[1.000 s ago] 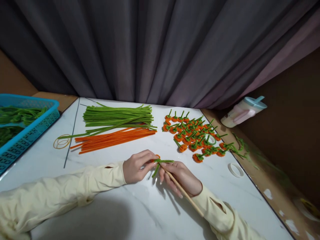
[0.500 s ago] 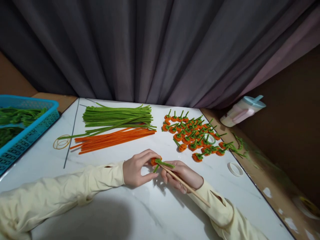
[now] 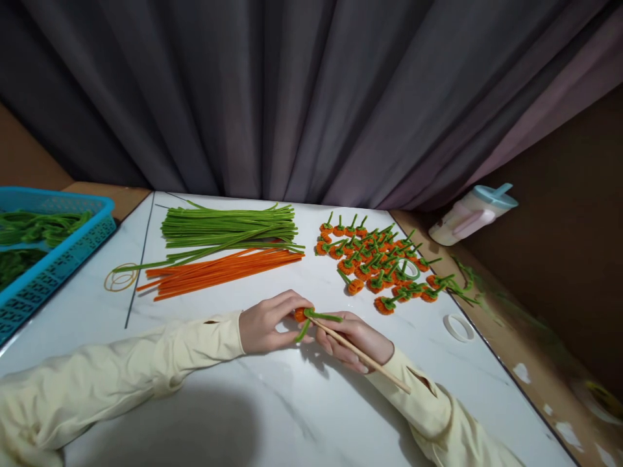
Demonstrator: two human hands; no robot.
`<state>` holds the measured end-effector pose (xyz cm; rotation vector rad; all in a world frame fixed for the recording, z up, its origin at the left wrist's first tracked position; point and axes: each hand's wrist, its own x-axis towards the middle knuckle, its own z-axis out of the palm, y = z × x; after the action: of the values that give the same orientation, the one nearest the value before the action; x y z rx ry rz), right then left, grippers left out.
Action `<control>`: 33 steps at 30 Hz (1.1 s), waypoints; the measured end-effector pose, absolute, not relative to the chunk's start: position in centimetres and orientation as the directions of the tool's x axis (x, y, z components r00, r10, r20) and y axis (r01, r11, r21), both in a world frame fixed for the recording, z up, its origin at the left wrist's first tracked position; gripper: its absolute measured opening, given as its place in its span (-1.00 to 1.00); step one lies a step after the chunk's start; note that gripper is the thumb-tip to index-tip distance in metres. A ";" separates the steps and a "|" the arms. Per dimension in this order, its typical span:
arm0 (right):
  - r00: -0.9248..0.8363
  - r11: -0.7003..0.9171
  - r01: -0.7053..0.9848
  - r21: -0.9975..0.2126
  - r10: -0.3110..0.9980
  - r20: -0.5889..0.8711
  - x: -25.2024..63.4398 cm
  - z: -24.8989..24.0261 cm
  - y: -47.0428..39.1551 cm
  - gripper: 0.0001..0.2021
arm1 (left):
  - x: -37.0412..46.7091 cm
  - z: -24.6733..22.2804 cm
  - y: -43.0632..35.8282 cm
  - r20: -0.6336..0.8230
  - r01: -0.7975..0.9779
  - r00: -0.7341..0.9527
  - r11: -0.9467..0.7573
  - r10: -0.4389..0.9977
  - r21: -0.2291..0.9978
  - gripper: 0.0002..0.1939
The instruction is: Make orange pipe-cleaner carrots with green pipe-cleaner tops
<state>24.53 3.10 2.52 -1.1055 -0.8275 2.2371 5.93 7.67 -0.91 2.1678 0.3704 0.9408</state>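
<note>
Between the thumb and fingers of my left hand (image 3: 272, 322) is a small orange pipe-cleaner pumpkin (image 3: 300, 314). Green pipe cleaner (image 3: 325, 316) is bent at its top, one end pointing right and the other hanging down toward me. My right hand (image 3: 357, 338) is closed around a thin wooden stick (image 3: 365, 358), whose tip touches the green piece where it meets the pumpkin. The stick's other end slants down over my right sleeve. Part of the pumpkin is hidden behind my left fingers.
Green pipe cleaners (image 3: 228, 227) and orange ones (image 3: 224, 272) lie at the back left. Several finished pumpkins (image 3: 384, 305) are grouped back right, with tape rolls (image 3: 458, 328) nearby. A blue basket (image 3: 58, 266) stands left, rubber bands (image 3: 119, 279) beside it, a tumbler (image 3: 472, 214) far right.
The lower green end has swung out and hangs further down-left below the pumpkin. My left thumb and fingers have drawn in slightly; the stick has barely moved.
</note>
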 end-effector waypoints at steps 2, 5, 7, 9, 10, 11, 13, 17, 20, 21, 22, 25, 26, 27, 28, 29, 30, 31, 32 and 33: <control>-0.535 -0.672 -0.163 -0.723 0.676 -0.507 24.4 2.4 3.0 -0.65 | 5.9 -0.9 7.9 0.525 -0.009 0.692 -0.721 0.495 0.693 -0.72; -0.519 -0.657 -0.185 -0.731 0.697 -0.495 24.2 2.3 2.8 -0.68 | 5.7 -0.9 8.1 0.534 0.007 0.705 -0.758 0.466 0.652 -0.78; -0.510 -0.649 -0.197 -0.734 0.708 -0.489 24.0 2.3 2.6 -0.72 | 5.6 -0.9 8.1 0.539 0.025 0.710 -0.780 0.454 0.625 -0.81; -0.510 -0.645 -0.191 -0.740 0.709 -0.487 23.8 2.5 2.5 -0.73 | 5.6 -0.9 8.0 0.543 0.061 0.708 -0.804 0.452 0.591 -0.83; -0.515 -0.644 -0.181 -0.743 0.706 -0.486 23.7 2.5 2.5 -0.74 | 5.6 -0.9 7.9 0.544 0.082 0.707 -0.818 0.451 0.570 -0.84; -0.522 -0.641 -0.171 -0.748 0.703 -0.483 23.7 2.6 2.4 -0.74 | 5.6 -0.9 7.8 0.548 0.104 0.706 -0.831 0.448 0.546 -0.84; -0.533 -0.629 -0.159 -0.761 0.704 -0.470 23.7 2.7 2.3 -0.74 | 5.6 -1.0 7.7 0.552 0.145 0.706 -0.853 0.444 0.501 -0.84; -0.531 -0.603 -0.164 -0.781 0.721 -0.445 23.6 2.6 2.2 -0.75 | 5.5 -1.0 7.4 0.564 0.182 0.700 -0.873 0.438 0.453 -0.84; -0.541 -0.610 -0.152 -0.778 0.710 -0.450 23.6 2.6 2.2 -0.74 | 5.4 -0.9 7.5 0.588 0.160 0.678 -0.869 0.441 0.468 -0.86; -0.546 -0.612 -0.147 -0.777 0.705 -0.453 23.6 2.6 2.2 -0.73 | 5.4 -0.9 7.5 0.592 0.157 0.669 -0.864 0.450 0.478 -0.86; -0.548 -0.613 -0.142 -0.777 0.703 -0.454 23.6 2.7 2.3 -0.73 | 5.5 -1.0 7.5 0.595 0.157 0.659 -0.858 0.460 0.489 -0.86; -0.518 -0.602 -0.149 -0.785 0.723 -0.456 23.6 3.1 2.3 -0.71 | 5.4 -1.1 7.7 0.592 0.151 0.642 -0.837 0.487 0.525 -0.85; -0.492 -0.600 -0.157 -0.784 0.736 -0.465 23.6 3.3 2.3 -0.69 | 5.4 -1.2 7.7 0.592 0.152 0.637 -0.834 0.493 0.531 -0.85; -0.464 -0.603 -0.163 -0.781 0.745 -0.479 23.6 3.6 2.2 -0.68 | 5.4 -1.3 7.7 0.592 0.155 0.636 -0.833 0.495 0.530 -0.84; -0.444 -0.613 -0.164 -0.773 0.746 -0.497 23.6 3.8 2.2 -0.67 | 5.4 -1.4 7.8 0.590 0.163 0.637 -0.835 0.495 0.525 -0.84; -0.431 -0.624 -0.160 -0.765 0.741 -0.515 23.6 3.9 2.1 -0.67 | 5.4 -1.4 7.8 0.588 0.173 0.639 -0.838 0.496 0.518 -0.84; -0.424 -0.634 -0.151 -0.758 0.734 -0.530 23.7 4.0 2.1 -0.68 | 5.5 -1.4 7.9 0.587 0.180 0.638 -0.838 0.498 0.514 -0.84; -0.420 -0.636 -0.141 -0.759 0.733 -0.536 23.8 4.0 2.1 -0.68 | 5.5 -1.4 7.9 0.586 0.184 0.633 -0.833 0.506 0.521 -0.84; -0.408 -0.624 -0.131 -0.771 0.743 -0.531 24.0 3.8 2.2 -0.68 | 5.5 -1.4 8.0 0.586 0.182 0.620 -0.821 0.523 0.540 -0.84; -0.377 -0.593 -0.124 -0.795 0.769 -0.515 24.1 3.5 2.3 -0.67 | 5.6 -1.3 8.1 0.586 0.175 0.598 -0.803 0.547 0.570 -0.85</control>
<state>24.15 2.30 3.45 -1.2604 -0.9073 2.0131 5.60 8.10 -1.27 2.3684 0.5744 1.0878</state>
